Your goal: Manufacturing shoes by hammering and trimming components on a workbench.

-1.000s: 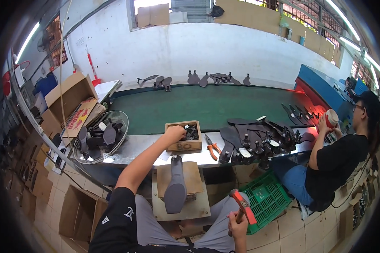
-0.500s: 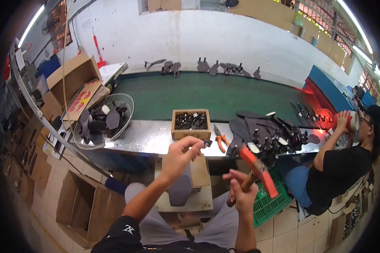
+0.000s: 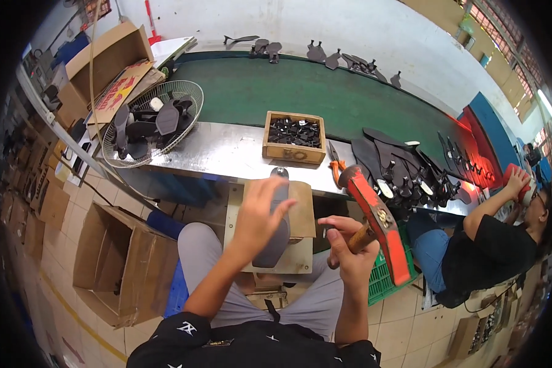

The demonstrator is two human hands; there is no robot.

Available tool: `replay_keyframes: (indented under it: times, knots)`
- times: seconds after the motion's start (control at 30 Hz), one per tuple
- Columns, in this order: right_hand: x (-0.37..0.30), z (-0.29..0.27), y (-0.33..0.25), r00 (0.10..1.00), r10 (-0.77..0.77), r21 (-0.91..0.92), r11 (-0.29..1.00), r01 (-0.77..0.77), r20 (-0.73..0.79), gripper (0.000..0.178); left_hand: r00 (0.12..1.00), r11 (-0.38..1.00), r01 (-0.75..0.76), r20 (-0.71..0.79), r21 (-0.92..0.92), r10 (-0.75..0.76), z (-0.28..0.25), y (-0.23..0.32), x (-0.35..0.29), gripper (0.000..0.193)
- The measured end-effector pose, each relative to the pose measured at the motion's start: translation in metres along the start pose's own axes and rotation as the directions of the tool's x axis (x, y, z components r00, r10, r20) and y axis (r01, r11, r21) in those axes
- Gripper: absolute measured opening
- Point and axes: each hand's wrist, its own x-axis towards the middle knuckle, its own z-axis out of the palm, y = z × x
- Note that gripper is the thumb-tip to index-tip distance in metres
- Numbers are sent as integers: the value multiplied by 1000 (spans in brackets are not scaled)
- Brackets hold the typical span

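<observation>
My left hand [image 3: 258,214], fingers apart and thumb spread, lies over a dark grey shoe sole [image 3: 271,250] on the work block in front of me. A small dark piece with a shiny top [image 3: 279,172] shows at the sole's far end, by my fingertips; whether they touch it is hard to see. My right hand [image 3: 354,253] is closed around the wooden handle of a hammer [image 3: 377,224] with a worn red head, held up to the right of the block.
A wooden box [image 3: 294,154] of small black pieces stands on the metal bench edge, with orange-handled pliers [image 3: 336,168] beside it. Heeled soles [image 3: 389,161] pile up to the right; a wire basket [image 3: 118,162] holds others. A co-worker [image 3: 490,251] sits at right near a green crate [image 3: 383,288].
My left hand has come down from near the box to the sole, and its fingers have spread from a pinch on a small black piece. The hammer stays raised in my right hand.
</observation>
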Motion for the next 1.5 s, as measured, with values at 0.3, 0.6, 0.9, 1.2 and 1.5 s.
replay_keyframes:
  times: [0.3,0.6,0.9,1.2,1.5]
  knots:
    - [48,3,82,977,188,-121,977,-175,103,21,985,989,143,105,-33,-139,37,-125,14,32]
    - [79,16,130,901,257,-173,963,-208,349,26,987,982,117,124,-151,-98,28,-93,-16,28]
    - [82,12,127,865,243,-378,923,-67,439,29,978,985,155,150,-79,-142,30,-103,-24,31]
    - [76,16,109,871,183,-449,892,48,456,31,972,973,200,144,-116,-183,31,-103,-24,30]
    - [80,18,106,851,160,-464,879,108,500,28,983,987,113,159,-115,-94,29,-109,-22,33]
